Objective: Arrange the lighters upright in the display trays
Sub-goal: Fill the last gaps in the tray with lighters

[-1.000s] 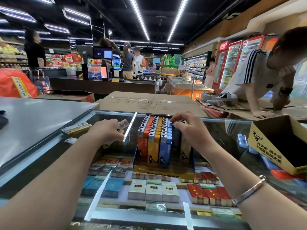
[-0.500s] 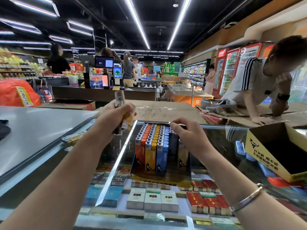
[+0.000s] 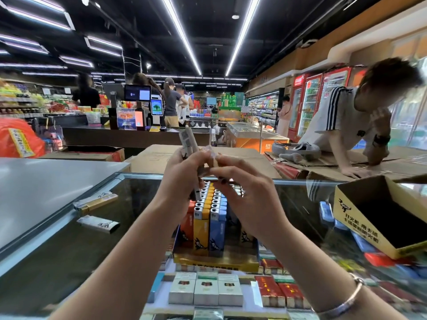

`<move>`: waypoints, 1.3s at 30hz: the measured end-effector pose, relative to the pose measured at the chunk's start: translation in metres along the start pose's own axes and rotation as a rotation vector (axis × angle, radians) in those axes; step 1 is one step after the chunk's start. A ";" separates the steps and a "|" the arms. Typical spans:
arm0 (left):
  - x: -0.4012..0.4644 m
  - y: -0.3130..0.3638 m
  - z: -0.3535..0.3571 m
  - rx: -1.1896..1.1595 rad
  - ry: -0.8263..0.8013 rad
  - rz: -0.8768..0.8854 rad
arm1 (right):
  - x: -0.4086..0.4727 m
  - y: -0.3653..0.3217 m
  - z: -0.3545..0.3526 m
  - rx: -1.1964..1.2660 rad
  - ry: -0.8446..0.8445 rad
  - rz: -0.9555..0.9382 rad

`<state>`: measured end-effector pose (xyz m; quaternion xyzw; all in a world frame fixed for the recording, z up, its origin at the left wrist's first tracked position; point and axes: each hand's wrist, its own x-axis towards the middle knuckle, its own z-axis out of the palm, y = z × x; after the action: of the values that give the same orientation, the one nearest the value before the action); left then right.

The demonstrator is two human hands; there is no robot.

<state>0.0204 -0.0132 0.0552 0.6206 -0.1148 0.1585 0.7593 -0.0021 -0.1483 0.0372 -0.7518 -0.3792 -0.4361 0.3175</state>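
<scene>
A yellow display tray [image 3: 216, 262] stands on the glass counter, filled with upright rows of orange, yellow and blue lighters [image 3: 209, 218]. Above it, my left hand [image 3: 182, 174] grips a small bundle of lighters [image 3: 188, 140] whose tops stick up past my fingers. My right hand [image 3: 245, 192] meets the left one and pinches one of the held lighters at its end. Both hands hover over the tray's back rows and hide part of them.
An open yellow-and-black carton [image 3: 379, 215] sits at the right on the glass counter [image 3: 97, 239]. Two loose lighters [image 3: 97, 212] lie at the left. Cigarette packs [image 3: 205, 289] show under the glass. A person [image 3: 346, 125] leans on flattened cardboard beyond.
My left hand lifted its lighters from counter level up above the tray. My right hand left the tray's rows and rose to meet the left hand.
</scene>
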 end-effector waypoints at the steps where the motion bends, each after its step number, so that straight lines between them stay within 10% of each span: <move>1: -0.001 0.000 -0.001 0.005 -0.005 -0.001 | 0.001 0.000 -0.001 0.024 0.037 0.030; 10: -0.003 0.004 -0.014 0.065 -0.089 0.163 | 0.012 0.012 -0.035 0.292 0.336 0.443; 17: -0.004 0.003 -0.015 0.137 -0.150 0.205 | 0.016 0.018 -0.058 0.461 -0.147 0.480; 22: -0.002 0.000 -0.014 0.201 -0.120 0.295 | 0.016 0.017 -0.063 0.108 -0.547 0.470; 39: 0.000 -0.005 -0.016 0.119 -0.070 0.277 | 0.009 0.007 -0.047 -0.216 -0.750 0.368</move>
<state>0.0213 0.0013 0.0478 0.6479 -0.2159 0.2463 0.6877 -0.0123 -0.1871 0.0642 -0.9423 -0.2801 -0.1061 0.1495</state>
